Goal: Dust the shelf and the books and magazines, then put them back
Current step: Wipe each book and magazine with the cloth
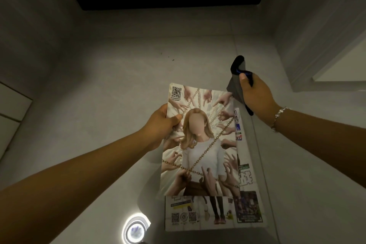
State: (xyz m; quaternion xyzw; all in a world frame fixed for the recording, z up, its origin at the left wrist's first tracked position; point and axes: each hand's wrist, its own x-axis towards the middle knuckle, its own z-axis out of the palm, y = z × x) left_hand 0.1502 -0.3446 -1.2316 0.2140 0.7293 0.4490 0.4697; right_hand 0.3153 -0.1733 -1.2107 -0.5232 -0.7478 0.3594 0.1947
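Note:
My left hand (163,123) grips the left edge of a magazine (200,144) whose cover shows a figure in a white top ringed by reaching hands and chains; I hold it up over the floor, thumb on the cover. A second magazine (245,210) lies on the grey floor beneath it, showing at the right and bottom. My right hand (257,97) grips a dark grey cloth (236,83) with a black edge, just off the held magazine's top right corner. A bracelet sits on my right wrist.
Grey tiled floor (118,77) spreads all around. A dark recess (170,0) runs under a white unit at the far end. White panels stand at the right (340,65) and the left edge (13,101). A round light reflection (135,231) glows on the floor near me.

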